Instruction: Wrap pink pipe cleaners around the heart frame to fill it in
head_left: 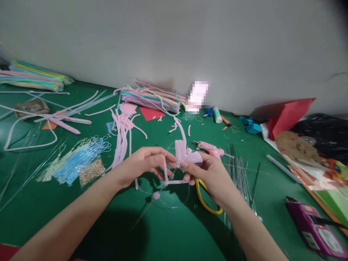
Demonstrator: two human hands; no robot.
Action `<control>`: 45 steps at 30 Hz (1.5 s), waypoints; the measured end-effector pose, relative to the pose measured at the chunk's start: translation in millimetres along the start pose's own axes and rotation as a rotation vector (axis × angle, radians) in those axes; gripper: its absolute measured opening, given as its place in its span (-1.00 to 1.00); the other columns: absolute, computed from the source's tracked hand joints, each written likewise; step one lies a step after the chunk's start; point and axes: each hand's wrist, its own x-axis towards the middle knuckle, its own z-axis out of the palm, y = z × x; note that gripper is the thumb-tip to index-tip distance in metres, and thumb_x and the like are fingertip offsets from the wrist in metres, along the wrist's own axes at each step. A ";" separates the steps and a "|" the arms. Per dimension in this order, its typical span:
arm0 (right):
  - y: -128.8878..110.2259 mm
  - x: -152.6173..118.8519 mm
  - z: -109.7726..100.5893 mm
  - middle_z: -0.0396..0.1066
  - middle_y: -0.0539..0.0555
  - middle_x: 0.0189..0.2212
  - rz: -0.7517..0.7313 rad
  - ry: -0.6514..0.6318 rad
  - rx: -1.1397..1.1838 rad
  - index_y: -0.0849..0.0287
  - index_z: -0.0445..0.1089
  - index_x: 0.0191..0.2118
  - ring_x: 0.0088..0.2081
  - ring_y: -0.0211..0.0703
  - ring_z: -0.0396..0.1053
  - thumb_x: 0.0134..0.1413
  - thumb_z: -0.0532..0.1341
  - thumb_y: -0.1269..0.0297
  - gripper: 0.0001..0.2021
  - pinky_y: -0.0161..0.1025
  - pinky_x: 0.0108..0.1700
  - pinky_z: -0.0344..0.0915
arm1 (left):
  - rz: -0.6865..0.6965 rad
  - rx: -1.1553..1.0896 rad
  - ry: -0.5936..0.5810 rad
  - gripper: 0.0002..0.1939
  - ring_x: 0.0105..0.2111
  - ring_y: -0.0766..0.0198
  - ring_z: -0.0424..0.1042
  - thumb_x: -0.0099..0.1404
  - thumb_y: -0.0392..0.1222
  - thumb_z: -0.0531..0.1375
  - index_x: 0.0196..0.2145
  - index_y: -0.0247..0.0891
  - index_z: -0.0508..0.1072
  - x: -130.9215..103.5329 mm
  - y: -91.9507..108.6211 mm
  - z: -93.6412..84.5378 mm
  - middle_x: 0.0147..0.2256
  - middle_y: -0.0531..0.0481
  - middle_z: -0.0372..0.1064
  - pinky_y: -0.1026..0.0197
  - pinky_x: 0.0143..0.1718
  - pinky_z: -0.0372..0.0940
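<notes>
Head view: fingers of the left hand (148, 161) are holding a bent strip (166, 175), the right hand (205, 170) a ribbed panel (180, 149), presumably light and crushable, best gripped at its base.

Bare right hand (208, 171) partly hid the pale-pink ribbed fuzzy piece (180, 150) and yellow looped plastic handle (202, 201). Multicoloured fuzzy-stem bundle (35, 78) ran off left edge. Upright bright rectangle (198, 95) was blurred. Bagged gold-coloured bits (92, 170): too small to identify.
</notes>
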 end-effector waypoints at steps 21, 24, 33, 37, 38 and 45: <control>6.7 4.3 4.8 0.29 -0.08 -0.66 -0.021 0.055 -0.027 0.19 0.38 -0.46 -0.65 -0.46 0.03 0.01 0.30 0.08 -0.74 -0.45 -0.66 -0.09 | -0.207 0.235 0.208 -0.78 -0.57 0.32 0.49 0.01 -0.14 0.39 -0.39 -0.32 0.54 0.7 13.9 23.4 -0.55 0.03 0.49 0.36 -0.52 0.38; 9.4 5.6 5.9 0.28 -0.08 -0.64 0.002 0.047 -0.041 0.18 0.37 -0.47 -0.64 -0.43 0.08 0.05 0.27 0.07 -0.73 -0.44 -0.65 -0.05 | -0.220 0.218 0.201 -0.78 -0.59 0.34 0.47 -0.01 -0.16 0.40 -0.39 -0.31 0.53 0.2 11.2 23.1 -0.55 0.04 0.48 0.37 -0.52 0.38; 14.8 8.2 6.7 0.26 -0.08 -0.63 -0.010 0.062 -0.057 0.20 0.36 -0.51 -0.62 -0.40 0.09 0.01 0.28 0.01 -0.67 -0.41 -0.63 -0.01 | -0.215 0.239 0.241 -0.73 -0.59 0.35 0.45 0.01 -0.10 0.39 -0.37 -0.33 0.53 1.7 8.4 22.9 -0.54 0.03 0.46 0.35 -0.53 0.39; 17.6 9.2 8.0 0.24 -0.09 -0.65 -0.034 0.089 -0.009 0.20 0.34 -0.56 -0.64 -0.41 0.08 -0.03 0.31 0.04 -0.67 -0.40 -0.64 -0.02 | -0.228 0.224 0.247 -0.76 -0.62 0.37 0.43 0.00 -0.16 0.39 -0.38 -0.33 0.53 2.1 8.8 23.7 -0.57 0.04 0.46 0.37 -0.54 0.39; 18.2 9.3 8.3 0.25 -0.09 -0.65 -0.025 0.095 -0.002 0.20 0.34 -0.56 -0.65 -0.41 0.08 -0.04 0.31 0.04 -0.67 -0.40 -0.64 -0.02 | -0.227 0.225 0.253 -0.77 -0.62 0.38 0.42 0.01 -0.17 0.39 -0.39 -0.33 0.53 2.2 8.5 23.7 -0.56 0.04 0.46 0.37 -0.54 0.39; 19.8 11.4 8.9 0.35 -0.03 -0.58 0.046 0.040 -0.067 0.20 0.44 -0.46 -0.62 -0.35 0.18 -0.01 0.26 0.10 -0.76 -0.40 -0.67 0.08 | -0.191 0.202 0.293 -0.82 -0.55 0.32 0.47 0.06 -0.18 0.36 -0.39 -0.34 0.52 3.2 5.2 23.9 -0.51 0.00 0.48 0.34 -0.52 0.41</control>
